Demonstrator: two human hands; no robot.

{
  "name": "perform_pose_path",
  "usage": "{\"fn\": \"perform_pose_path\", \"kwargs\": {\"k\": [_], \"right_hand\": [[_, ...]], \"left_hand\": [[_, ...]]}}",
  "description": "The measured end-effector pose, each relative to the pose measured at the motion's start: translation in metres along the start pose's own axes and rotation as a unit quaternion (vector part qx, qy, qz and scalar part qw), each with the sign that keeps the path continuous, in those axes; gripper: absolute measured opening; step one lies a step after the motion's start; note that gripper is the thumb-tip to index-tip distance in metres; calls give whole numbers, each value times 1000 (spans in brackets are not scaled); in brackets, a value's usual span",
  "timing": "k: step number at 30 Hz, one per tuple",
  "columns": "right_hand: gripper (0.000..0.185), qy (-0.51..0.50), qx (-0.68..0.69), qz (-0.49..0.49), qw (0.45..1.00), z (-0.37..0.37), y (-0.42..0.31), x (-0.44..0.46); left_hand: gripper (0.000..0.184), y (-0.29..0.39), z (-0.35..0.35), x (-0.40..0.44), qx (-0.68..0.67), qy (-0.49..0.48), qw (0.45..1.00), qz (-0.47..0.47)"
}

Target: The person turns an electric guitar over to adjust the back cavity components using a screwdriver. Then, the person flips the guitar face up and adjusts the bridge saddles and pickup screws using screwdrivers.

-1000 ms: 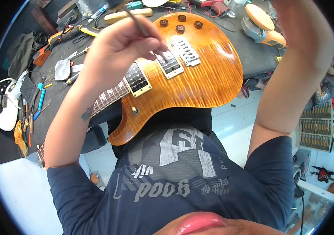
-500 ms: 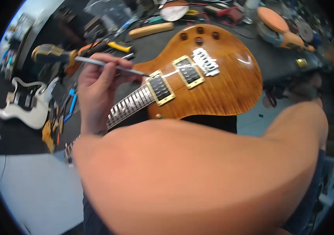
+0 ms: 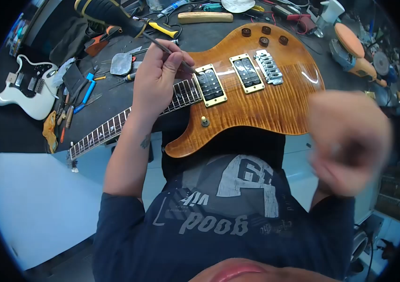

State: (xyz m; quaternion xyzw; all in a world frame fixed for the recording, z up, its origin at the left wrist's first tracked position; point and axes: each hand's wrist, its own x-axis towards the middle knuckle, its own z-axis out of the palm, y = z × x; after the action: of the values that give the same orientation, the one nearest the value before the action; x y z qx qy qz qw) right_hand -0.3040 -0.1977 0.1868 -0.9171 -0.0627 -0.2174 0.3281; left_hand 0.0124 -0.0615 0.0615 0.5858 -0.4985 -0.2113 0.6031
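Observation:
My left hand (image 3: 160,77) is closed around the metal shaft of a large screwdriver (image 3: 108,16) with a black and yellow handle. The tip rests at the cream frame of the neck pickup (image 3: 211,87) on an amber flame-top electric guitar (image 3: 261,110). The guitar lies face up across the bench edge, its neck (image 3: 101,134) pointing left. A second pickup (image 3: 247,74), a chrome bridge (image 3: 268,68) and several dark knobs (image 3: 264,41) are on the body. My right hand (image 3: 350,141) is raised right of the guitar, close to the camera and smeared by motion; its fingers are unclear.
A white guitar body (image 3: 33,101) lies at the left, beside hand tools and a blue-handled tool (image 3: 86,94). Yellow-handled pliers (image 3: 162,29) and a wooden block (image 3: 205,18) are at the back. An orange sanding or polishing tool (image 3: 350,44) stands back right.
My right arm, which crossed in front of the camera, has swung away to the right. The view has shifted, showing more of the guitar. My left hand still holds the screwdriver at the pickup.

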Motion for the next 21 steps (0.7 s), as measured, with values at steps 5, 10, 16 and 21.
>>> {"fn": "perform_pose_path", "kwargs": {"k": [5,10,16,21], "right_hand": [[22,297,276,-460,790,30,-50,-1],[26,315,240,-496,773,52,-60,10],[22,406,204,-507,732,59,-75,19],[14,291,160,-444,832,52,-30,23]], "left_hand": [[20,4,9,8,0,52,999,-11],[14,4,10,18,27,36,997,-56],[14,8,10,19,45,6,996,-71],[12,15,13,24,54,3,994,-92]]}}
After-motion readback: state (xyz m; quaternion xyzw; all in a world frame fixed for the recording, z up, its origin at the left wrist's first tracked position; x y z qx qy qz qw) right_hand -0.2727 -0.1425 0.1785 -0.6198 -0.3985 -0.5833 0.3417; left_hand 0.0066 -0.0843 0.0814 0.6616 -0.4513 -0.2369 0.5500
